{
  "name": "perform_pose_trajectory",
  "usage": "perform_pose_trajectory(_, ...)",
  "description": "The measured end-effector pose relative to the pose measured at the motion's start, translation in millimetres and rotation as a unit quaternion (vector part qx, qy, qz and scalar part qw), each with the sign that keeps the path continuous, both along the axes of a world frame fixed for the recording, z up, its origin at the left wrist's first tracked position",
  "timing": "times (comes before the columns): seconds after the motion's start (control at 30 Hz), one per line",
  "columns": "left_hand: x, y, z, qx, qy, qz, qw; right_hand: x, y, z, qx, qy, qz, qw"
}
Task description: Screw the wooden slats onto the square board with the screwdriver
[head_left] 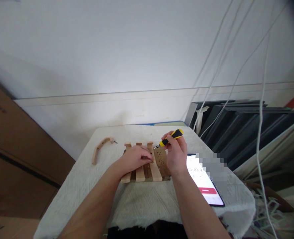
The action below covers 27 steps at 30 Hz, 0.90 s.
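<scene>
My right hand (177,152) grips a yellow-and-black screwdriver (172,137), its shaft tilted down and left toward the rightmost wooden strip. Across the strips lies my left hand (136,157), fingers drawn together at that rightmost wooden strip (155,171); what they pinch, if anything, is too small to make out. Beside the fingertips is a small dark, brassy spot (152,162) on the wood. The middle wooden strip (140,174) and left wooden strip (126,178) are partly covered by my left hand. Under all three sits a brown board (163,159) with small dark marks or holes.
A curved wooden piece (99,148) with a metal pin or screw at its end lies on the white cloth (92,186) to the left. A lit phone (206,186) showing a timer lies right. White cables (260,116) hang beside dark panels (239,129).
</scene>
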State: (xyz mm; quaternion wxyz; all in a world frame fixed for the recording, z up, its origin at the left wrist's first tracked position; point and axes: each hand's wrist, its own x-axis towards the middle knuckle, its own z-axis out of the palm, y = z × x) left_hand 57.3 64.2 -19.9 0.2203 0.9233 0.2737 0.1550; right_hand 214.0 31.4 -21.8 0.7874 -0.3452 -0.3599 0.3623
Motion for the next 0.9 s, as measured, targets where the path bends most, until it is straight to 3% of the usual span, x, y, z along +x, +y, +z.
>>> perform_pose_trajectory(0.27,1.3,1.9,-1.3,-0.034,-0.017,-0.037,0.999,8.3,1.9,-6.7,-0.039,-0.134,-0.043,0.989)
perform_pose_trajectory(0.43,1.3,6.1,-7.1,-0.089,-0.022,-0.019,0.996,14.9,-6.1,-5.6,-0.053,-0.246,-0.037,0.967)
perform_pose_trajectory(0.63,1.2,12.7,-14.1,-0.132,-0.027,-0.013,0.991,12.4,-7.4,-4.5,-0.067,-0.268,0.037,0.960)
perform_pose_trajectory(0.9,2.1,12.6,-16.5,-0.095,-0.031,-0.012,0.995,8.2,-6.4,-5.0,-0.063,-0.278,0.055,0.957)
